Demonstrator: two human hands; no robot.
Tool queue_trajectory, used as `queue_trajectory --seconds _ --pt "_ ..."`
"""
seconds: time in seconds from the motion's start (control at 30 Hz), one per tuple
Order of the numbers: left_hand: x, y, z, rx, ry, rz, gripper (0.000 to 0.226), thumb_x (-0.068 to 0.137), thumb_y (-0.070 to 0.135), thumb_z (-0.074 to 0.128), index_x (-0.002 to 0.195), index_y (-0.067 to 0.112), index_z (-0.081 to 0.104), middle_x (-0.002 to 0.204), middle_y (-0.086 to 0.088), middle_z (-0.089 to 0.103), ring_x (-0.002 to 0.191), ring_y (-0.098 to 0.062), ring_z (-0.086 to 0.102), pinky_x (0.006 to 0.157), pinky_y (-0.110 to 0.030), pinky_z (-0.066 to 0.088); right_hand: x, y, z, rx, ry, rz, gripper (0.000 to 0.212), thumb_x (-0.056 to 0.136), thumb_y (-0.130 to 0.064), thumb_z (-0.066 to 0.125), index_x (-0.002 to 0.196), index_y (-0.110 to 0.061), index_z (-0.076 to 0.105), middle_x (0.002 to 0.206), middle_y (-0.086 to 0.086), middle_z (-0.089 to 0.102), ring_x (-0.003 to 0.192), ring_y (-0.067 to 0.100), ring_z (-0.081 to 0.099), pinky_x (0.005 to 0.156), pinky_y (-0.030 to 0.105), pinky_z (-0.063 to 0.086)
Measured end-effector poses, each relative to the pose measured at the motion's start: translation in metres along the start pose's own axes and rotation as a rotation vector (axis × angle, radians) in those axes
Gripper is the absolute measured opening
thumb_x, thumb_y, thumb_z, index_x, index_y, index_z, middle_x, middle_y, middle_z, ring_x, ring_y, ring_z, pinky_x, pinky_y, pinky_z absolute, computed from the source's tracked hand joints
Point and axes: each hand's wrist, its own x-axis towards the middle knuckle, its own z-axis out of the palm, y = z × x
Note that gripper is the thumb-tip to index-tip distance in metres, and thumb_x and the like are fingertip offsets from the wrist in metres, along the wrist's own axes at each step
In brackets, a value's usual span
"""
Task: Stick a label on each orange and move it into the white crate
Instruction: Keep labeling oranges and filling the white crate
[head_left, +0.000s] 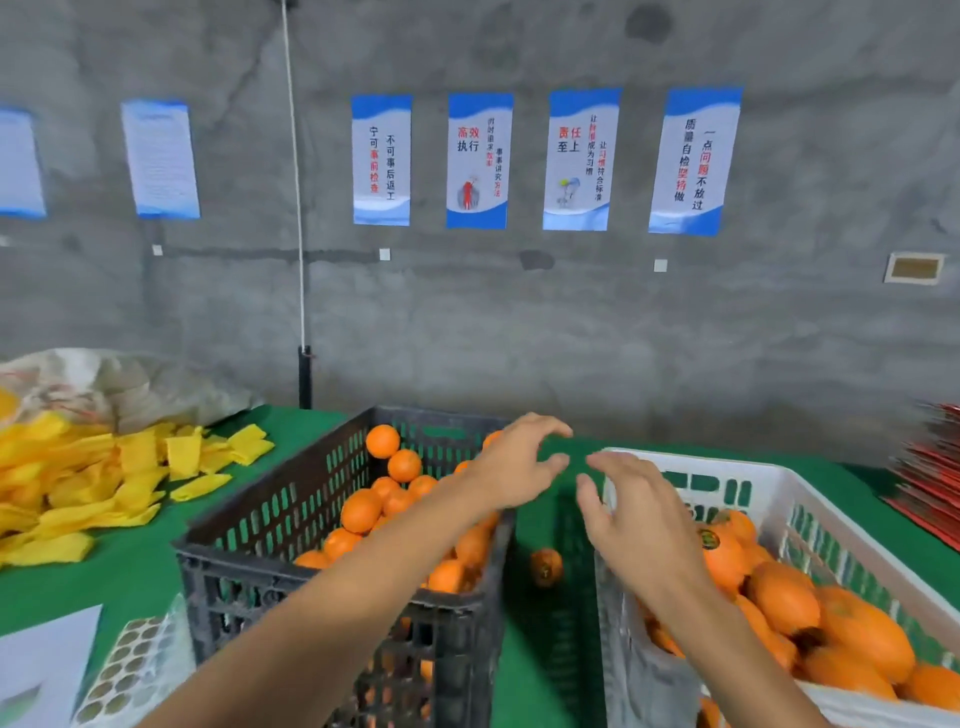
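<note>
Several labelled oranges (722, 558) already fill the white crate (831, 525). Many remain in the black crate (270, 525). Both hands, left (511, 467) and right (631, 514), hover with fingers apart, holding nothing.

I see two crates side by side on the counter (140, 566): slotted crate (291, 525) on the L, white crate (831, 525) on the R, w/ a gap between. Loose oranges (361, 509) sit in the L crate, labelled oranges (784, 597) in the R one. One orange (545, 566) lies on the counter in the gap. Both my arms reach fwd: left hand (511, 470) over the L crate's far R corner, right hand (634, 519) over the R crate's L wall, fingertips near each other above the gap. Sticker sheet (130, 670) lies front L, beside the L crate. Pile of foam sleeves (88, 478) further back L, a sack (119, 384) behind it. Stack of flat cartons (930, 478) far R. Posters (478, 161) hang on the wall behind.
</note>
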Motion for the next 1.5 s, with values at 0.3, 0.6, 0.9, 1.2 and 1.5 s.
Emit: queue_trajectory --seconds 0.3,0.6,0.9,1.2,1.5 --pt "-0.006 -0.148 -0.032 0.377 -0.718 -0.661 0.073 0.094 0.033 0.075 0.157 0.030 0.037 0.154 -0.013 0.045 0.130 -0.038 0.055 0.099 -0.046 0.055 0.057 -0.070 0.122 0.213 -0.471 0.040 0.031 0.101 -0.021 0.052 0.128 -0.022 0.068 0.134 0.007 0.066 0.125 0.032 0.059 0.100 0.039 0.051" --pt "0.007 -0.154 0.036 0.779 -0.982 -0.558 0.097 0.095 0.040 0.072 0.163 0.008 0.010 0.145 -0.012 0.050 0.123 -0.028 0.059 0.086 -0.036 0.050 0.059 -0.058 0.148 0.239 -0.437 0.085 0.037 0.097 -0.008 0.052 0.124 -0.023 0.072 0.124 0.007 0.071 0.113 0.031 0.065 0.093 0.041 0.056" --pt "-0.005 -0.093 -0.045 0.334 -0.552 -0.449 0.075 0.080 0.032 0.084 0.140 0.024 0.041 0.106 -0.007 0.062 0.085 -0.026 0.066 0.073 -0.039 0.059 0.049 -0.067 0.122 0.391 -0.234 0.172 0.033 0.103 -0.007 0.049 0.131 -0.009 0.067 0.127 0.018 0.068 0.120 0.037 0.061 0.100 0.045 0.050" --pt "-0.114 -0.030 -0.036 0.192 -0.154 -0.318 0.060 0.079 0.044 0.079 0.131 0.028 0.053 0.112 -0.004 0.051 0.099 -0.028 0.051 0.081 -0.039 0.044 -0.071 -0.050 0.062 0.603 -0.017 0.041 0.027 0.106 -0.013 0.053 0.126 -0.015 0.071 0.125 -0.002 0.071 0.114 0.009 0.063 0.098 0.028 0.050" --pt "-0.125 -0.030 -0.035 -0.026 -0.256 -0.478 0.050 0.088 0.041 0.070 0.135 0.034 0.056 0.133 0.001 0.054 0.111 -0.026 0.054 0.082 -0.036 0.041 -0.271 0.004 0.065 0.563 -0.521 0.168 0.026 0.101 -0.024 0.066 0.126 -0.026 0.072 0.129 -0.013 0.068 0.122 0.003 0.061 0.098 0.012 0.048"
